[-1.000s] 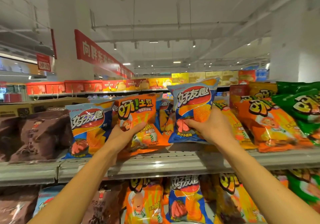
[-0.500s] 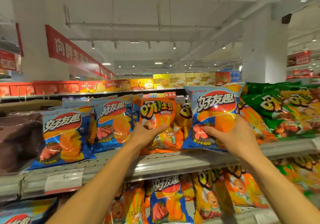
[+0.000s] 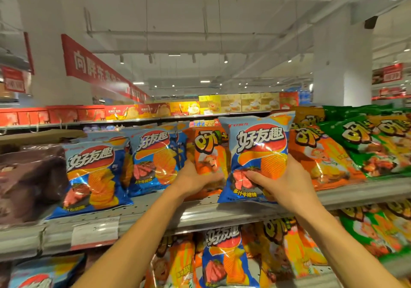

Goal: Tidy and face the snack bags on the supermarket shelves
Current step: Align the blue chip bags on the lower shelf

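Note:
My right hand grips a blue chip bag by its lower part, holding it upright over the front of the upper shelf. Just left of it, my left hand holds an orange chip bag from below; the blue bag overlaps its right side. Two more blue chip bags stand facing out on the left of the shelf. Orange bags and green bags lean on the right.
Dark brown bags fill the far left of the shelf. A price label hangs on the shelf rail. The lower shelf holds blue, orange and green bags. Red and yellow boxes line a far shelf; a white pillar stands behind.
Both hands have drawn closer together, so the blue bag in my right hand now overlaps the orange bag in my left. The view has shifted right along the shelf.

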Tool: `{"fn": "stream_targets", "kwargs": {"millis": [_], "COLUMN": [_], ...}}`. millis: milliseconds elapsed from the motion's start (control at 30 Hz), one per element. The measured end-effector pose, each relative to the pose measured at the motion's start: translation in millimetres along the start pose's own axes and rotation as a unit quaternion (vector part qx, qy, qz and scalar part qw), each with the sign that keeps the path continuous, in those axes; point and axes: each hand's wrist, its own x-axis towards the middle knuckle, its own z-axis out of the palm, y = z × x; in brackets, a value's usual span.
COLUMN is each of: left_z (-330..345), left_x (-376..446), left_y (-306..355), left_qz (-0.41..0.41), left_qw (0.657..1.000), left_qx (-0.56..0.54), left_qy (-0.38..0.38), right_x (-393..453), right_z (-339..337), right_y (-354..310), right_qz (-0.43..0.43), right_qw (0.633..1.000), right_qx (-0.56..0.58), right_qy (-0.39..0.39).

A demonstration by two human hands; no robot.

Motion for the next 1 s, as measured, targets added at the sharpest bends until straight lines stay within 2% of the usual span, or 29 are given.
{"fn": "stream_targets", "kwargs": {"millis": [67,133,267,333,367,667,1000], "left_z": [-22,-48,-89,-100,-104,-100,-92], "left_x": [-21,-46,-99,-118,-125,-142,-140], "left_y": [-8,-18,-41,-49,-52,-63,-72], "left_qz": [0.030,0.048,0.080,0.087,0.090,0.091,0.105], "left_qw": [0.998,0.983,0.886,0.843,0.833,0.844,0.848], "left_qx": [0.060,0.167,0.425,0.497,0.512,0.489,0.463], "left_qy": [0.010,0.058,0.166,0.184,0.190,0.200,0.236], "right_x": [3,6,7,7,7,4,0], "right_z": [16,34,79,106,119,202,198], "right_y": [-14,-30,-63,-78,-85,-108,-105], "right_qz": [-0.010,-0.013,-0.025,-0.030,-0.029,0.018,0.049], "right_qw": [1.000,0.999,0.995,0.994,0.993,0.977,0.971], "right_qx": [0.021,0.036,0.068,0.069,0.062,0.039,0.000], "right_qy": [-0.007,-0.027,-0.065,-0.084,-0.094,-0.211,-0.235]}}
